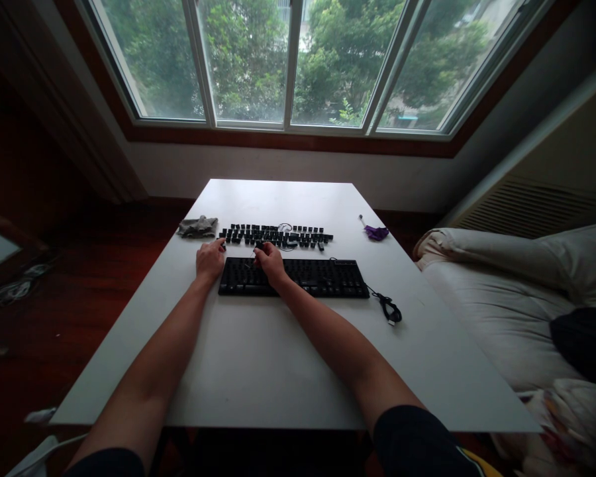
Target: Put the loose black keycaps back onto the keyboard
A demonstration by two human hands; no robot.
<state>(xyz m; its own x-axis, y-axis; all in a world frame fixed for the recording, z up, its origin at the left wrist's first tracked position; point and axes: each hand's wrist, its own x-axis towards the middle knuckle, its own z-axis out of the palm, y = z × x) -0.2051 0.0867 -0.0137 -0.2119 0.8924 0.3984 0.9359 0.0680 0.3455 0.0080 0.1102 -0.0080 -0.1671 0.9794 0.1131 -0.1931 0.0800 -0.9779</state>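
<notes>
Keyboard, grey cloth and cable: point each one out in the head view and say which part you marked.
Keyboard (pixel 310 271): head view, top face, near the middle.
Grey cloth (pixel 198 227): head view, middle of its crumpled folds.
Cable (pixel 384 301): head view, the bundled loops.

Both our arms (pixel 328 331) reach forward, converging. Our left hand (pixel 210 260) sits low, fingers partly bent; our right hand (pixel 272 264) pinches, angled inward.

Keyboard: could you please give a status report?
Right hand pinching small dark piece over keyboard; left hand beside loose keycaps; coiled cable off to the right.
</notes>
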